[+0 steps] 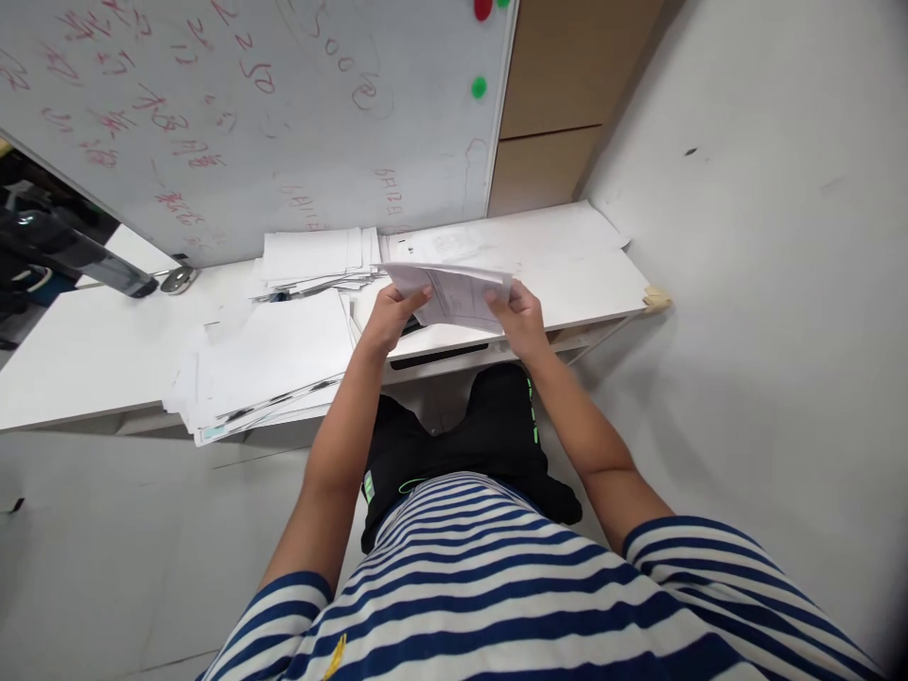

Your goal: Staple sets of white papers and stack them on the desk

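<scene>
A sheaf of printed paper sheets (458, 298) is held up just over the front edge of the white desk (567, 274). My left hand (390, 317) pinches its left side, thumb on top. On the right side, my right hand (519, 317) grips the sheets the same way, fingers behind the paper. The print is too small to read. Left of my left hand lies a large messy stack of papers (276, 350), partly overhanging the desk's front edge. Behind it sits another paper stack (319, 255). A dark object partly shows under the held sheets.
A whiteboard (284, 113) with red writing and round magnets (479, 87) stands behind the desk. At the far left are a clear bottle (106, 260) lying tilted and a small oval metallic object (177, 279). Cardboard boxes (546, 161) and a white wall (766, 236) bound the right side.
</scene>
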`<move>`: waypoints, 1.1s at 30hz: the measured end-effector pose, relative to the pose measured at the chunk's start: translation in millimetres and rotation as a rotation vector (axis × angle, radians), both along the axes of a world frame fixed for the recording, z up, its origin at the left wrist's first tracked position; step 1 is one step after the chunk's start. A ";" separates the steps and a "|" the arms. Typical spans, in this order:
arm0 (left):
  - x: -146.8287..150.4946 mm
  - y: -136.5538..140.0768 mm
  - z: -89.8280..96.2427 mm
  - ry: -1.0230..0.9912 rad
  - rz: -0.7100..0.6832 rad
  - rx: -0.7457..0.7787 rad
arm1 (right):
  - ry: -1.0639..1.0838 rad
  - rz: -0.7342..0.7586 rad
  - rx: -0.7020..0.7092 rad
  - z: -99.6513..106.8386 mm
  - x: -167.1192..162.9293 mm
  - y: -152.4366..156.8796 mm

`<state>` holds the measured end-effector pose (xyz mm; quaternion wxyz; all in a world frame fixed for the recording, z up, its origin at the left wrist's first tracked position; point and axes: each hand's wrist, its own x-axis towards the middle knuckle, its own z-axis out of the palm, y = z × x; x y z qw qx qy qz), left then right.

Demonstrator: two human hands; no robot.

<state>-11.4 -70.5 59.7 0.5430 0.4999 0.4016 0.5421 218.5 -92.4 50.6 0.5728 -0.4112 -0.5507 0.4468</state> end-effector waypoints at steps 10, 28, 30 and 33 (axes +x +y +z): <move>17.6 -5.5 -50.8 0.106 0.244 -0.001 | 0.150 0.015 -0.188 -65.4 -18.4 31.7; 25.3 -22.9 -63.3 -0.162 0.385 -0.190 | 0.064 -0.237 -0.286 -105.6 -26.7 -8.8; 37.0 -26.5 -65.2 -0.309 0.365 -0.299 | 0.141 -0.168 -0.361 -109.4 -34.1 -25.1; 57.9 -33.3 -73.8 -0.404 0.326 -0.417 | 0.176 -0.043 -0.376 -112.0 -42.6 -44.4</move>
